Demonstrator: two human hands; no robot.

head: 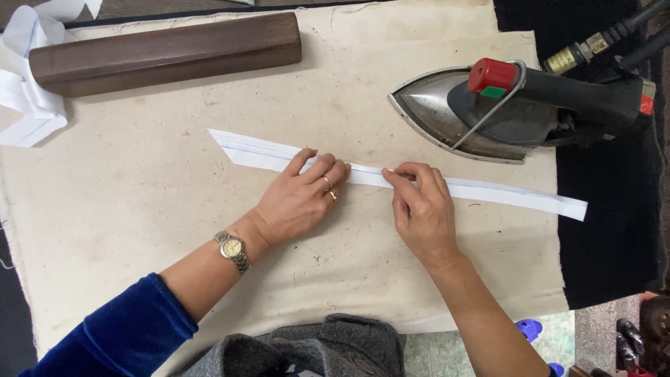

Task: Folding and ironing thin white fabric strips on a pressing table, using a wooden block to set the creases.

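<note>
Both hands are pressing down on a long white strip (488, 190) that is lying flat across a cream pad (139, 195), running from upper left to lower right. Left hand (300, 199) is resting palm down with its fingers spread over the strip's middle, fingertips reaching just past the far edge; two rings are showing on one finger and a metal watch (232, 250) is sitting on the wrist, with a blue sleeve (118, 331) further back. Right hand (422, 209) is lying just beside the left, close but not touching it, its thumb and forefinger pinching the strip's near edge while the other fingers are curling loosely over it. Neither hand is lifting the strip; it is staying flat against the pad, its pointed left end and its squared right end both lying free.

Beyond the strip, an iron (488, 112) is sitting on its soleplate at the pad's upper right, tip pointing left, with a red knob on top, a black handle and a hose leading off right. It is near the right hand but apart from it. A dark wooden block (167, 50) is lying along the pad's top left edge, and more white strips (28, 77) are piling up at its left end. Grey cloth (328, 349) is showing at the bottom edge.
</note>
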